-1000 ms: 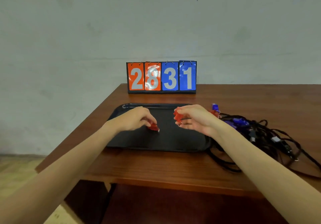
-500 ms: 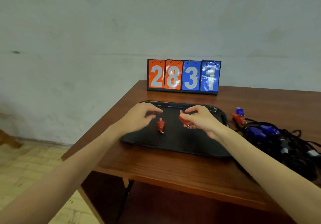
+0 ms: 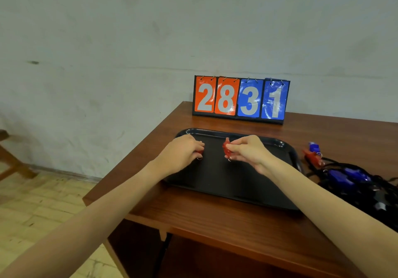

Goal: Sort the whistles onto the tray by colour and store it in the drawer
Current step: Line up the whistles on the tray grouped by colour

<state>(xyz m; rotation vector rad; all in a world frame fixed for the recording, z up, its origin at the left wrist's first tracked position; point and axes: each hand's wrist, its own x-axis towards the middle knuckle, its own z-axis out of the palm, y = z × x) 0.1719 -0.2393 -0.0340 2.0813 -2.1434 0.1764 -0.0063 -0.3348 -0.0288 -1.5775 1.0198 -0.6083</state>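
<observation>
Over the black tray (image 3: 254, 193), left hand (image 3: 183, 151) gripped one red whistle (image 3: 199, 152); right hand (image 3: 249, 150) pinched another red whistle (image 3: 226, 148).

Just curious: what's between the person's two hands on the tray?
Only bare black tray, in the head view; left hand and right hand each hold a red whistle.

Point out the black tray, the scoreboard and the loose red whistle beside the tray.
black tray (image 3: 247, 188), head view, bare floor near its front edge.
scoreboard (image 3: 241, 100), head view, between the 8 and 3 cards.
loose red whistle (image 3: 312, 157), head view, its body.
</observation>
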